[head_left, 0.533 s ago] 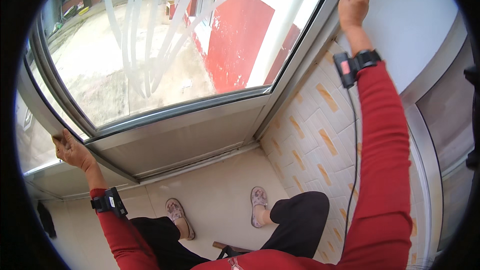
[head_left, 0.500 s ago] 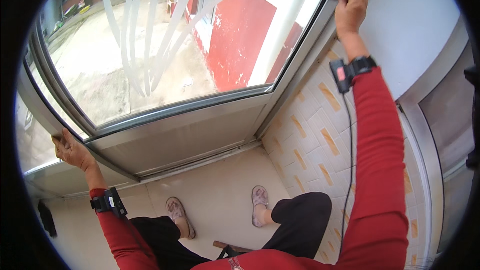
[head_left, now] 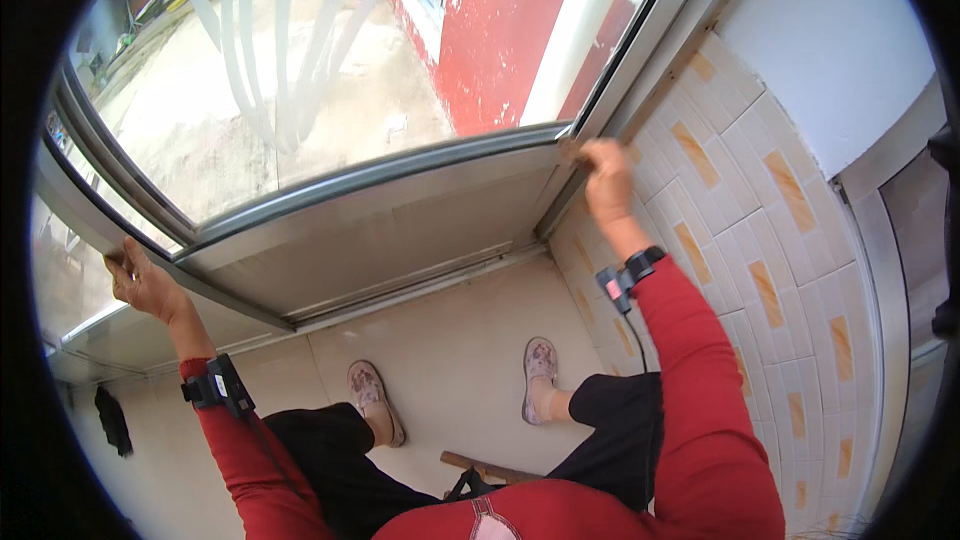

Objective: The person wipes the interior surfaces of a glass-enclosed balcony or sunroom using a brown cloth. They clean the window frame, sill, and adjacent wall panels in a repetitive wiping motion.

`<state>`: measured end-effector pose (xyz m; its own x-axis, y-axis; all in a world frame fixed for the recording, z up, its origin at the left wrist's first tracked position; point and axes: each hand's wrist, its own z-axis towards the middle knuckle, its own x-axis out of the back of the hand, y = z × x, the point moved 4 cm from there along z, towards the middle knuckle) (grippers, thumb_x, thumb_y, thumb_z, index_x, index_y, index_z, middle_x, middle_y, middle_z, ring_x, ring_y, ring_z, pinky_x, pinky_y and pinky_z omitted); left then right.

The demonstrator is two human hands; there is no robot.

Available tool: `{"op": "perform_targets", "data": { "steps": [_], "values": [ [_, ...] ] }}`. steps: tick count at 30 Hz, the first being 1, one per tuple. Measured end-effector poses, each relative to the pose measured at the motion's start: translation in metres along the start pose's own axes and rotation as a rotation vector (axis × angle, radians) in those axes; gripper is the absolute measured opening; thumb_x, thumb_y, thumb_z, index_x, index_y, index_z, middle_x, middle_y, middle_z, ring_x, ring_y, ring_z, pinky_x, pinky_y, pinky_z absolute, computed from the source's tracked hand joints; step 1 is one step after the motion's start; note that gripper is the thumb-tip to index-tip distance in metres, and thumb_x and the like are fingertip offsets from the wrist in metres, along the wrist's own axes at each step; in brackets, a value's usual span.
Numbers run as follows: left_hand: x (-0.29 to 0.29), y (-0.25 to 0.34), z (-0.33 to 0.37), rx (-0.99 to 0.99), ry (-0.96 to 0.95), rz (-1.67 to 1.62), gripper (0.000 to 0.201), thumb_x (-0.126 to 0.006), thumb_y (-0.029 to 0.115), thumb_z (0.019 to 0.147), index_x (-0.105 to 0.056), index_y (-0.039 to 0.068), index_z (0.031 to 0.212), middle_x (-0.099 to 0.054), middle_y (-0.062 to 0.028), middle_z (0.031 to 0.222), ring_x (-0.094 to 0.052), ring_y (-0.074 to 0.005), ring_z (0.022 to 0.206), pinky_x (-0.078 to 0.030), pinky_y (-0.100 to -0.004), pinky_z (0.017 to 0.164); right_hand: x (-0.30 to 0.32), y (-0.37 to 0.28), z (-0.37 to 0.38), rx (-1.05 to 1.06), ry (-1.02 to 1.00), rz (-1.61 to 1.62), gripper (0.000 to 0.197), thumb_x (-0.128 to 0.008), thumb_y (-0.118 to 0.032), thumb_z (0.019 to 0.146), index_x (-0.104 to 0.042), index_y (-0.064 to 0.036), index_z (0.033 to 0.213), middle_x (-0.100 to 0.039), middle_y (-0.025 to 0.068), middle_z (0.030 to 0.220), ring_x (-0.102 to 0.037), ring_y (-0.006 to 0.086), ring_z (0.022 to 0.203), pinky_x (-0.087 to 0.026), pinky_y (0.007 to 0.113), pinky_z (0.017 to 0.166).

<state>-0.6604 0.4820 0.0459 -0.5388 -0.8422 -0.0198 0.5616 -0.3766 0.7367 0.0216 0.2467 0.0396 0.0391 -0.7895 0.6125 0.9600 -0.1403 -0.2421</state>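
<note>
In front of me stands a glass door pane in a silver metal frame, with a flat grey panel below it. My left hand is closed round the edge of an upright metal frame member on the left. At the pane's lower right corner is my right hand, blurred by motion. Its fingers close on a small brown flat piece, pressed near the right-hand frame; its exact kind cannot be made out.
A tiled wall runs along my right, with another metal-framed door beyond. Below lie a pale floor, my slippered feet and a wooden stool edge. A dark cloth-like thing lies at left.
My right hand has come down along the right-hand frame from high up to the pane's lower corner, with the brown piece. My left hand keeps its hold. The view has shifted slightly.
</note>
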Motion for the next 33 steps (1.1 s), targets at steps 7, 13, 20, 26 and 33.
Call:
{"op": "perform_targets", "data": {
  "steps": [7, 13, 20, 26, 33],
  "values": [
    [0.0, 0.003, 0.002, -0.048, -0.008, -0.046, 0.044, -0.075, 0.026, 0.097, -0.066, -0.003, 0.129, -0.074, -0.0127, 0.1, -0.069, -0.0197, 0.089, -0.055, -0.0319, 0.079, 0.052, 0.023, 0.114, 0.088, 0.582, 0.036, 0.027, -0.064, 0.006, 0.082, -0.065, -0.0085, 0.104, -0.065, 0.0093, 0.102, -0.062, 0.0346, 0.1, -0.05, 0.044, 0.089],
    [0.0, 0.013, -0.005, 0.04, -0.034, 0.019, 0.06, -0.074, 0.04, 0.096, -0.06, 0.002, 0.14, -0.053, -0.015, 0.126, -0.068, -0.0274, 0.106, -0.055, -0.0373, 0.092, -0.019, 0.054, -0.004, -0.578, 0.37, 0.434, 0.016, -0.075, -0.01, 0.09, -0.067, -0.0043, 0.103, -0.07, 0.0055, 0.092, -0.066, 0.0188, 0.083, -0.053, 0.035, 0.082],
    [-0.004, 0.03, -0.012, 0.086, 0.019, -0.087, 0.041, -0.075, 0.02, 0.096, -0.066, 0.0, 0.13, -0.075, -0.0133, 0.112, -0.071, -0.0233, 0.1, -0.056, -0.0335, 0.088, -0.092, -0.03, -0.027, -0.822, 0.549, 0.391, 0.024, -0.072, -0.002, 0.087, -0.063, -0.0028, 0.109, -0.067, 0.0097, 0.111, -0.065, 0.027, 0.103, -0.051, 0.04, 0.094],
    [-0.005, 0.033, -0.017, 0.183, -0.012, -0.087, 0.054, -0.076, 0.029, 0.095, -0.061, 0.001, 0.138, -0.066, -0.0124, 0.116, -0.069, -0.024, 0.106, -0.055, -0.0346, 0.094, -0.112, -0.176, -0.048, -0.56, 0.373, 0.438, 0.026, -0.068, 0.007, 0.085, -0.056, -0.0073, 0.103, -0.055, 0.0104, 0.107, -0.057, 0.0304, 0.104, -0.048, 0.042, 0.093],
    [0.0, 0.049, -0.02, 0.099, -0.047, -0.14, 0.047, -0.064, 0.043, 0.102, -0.069, 0.002, 0.125, -0.061, -0.0055, 0.092, -0.058, -0.0181, 0.078, -0.051, -0.0366, 0.079, -0.085, -0.12, -0.028, -0.561, 0.282, 0.349, 0.013, -0.071, -0.002, 0.091, -0.06, -0.0055, 0.098, -0.055, 0.0079, 0.102, -0.059, 0.0239, 0.091, -0.05, 0.041, 0.083]
  ]
}}
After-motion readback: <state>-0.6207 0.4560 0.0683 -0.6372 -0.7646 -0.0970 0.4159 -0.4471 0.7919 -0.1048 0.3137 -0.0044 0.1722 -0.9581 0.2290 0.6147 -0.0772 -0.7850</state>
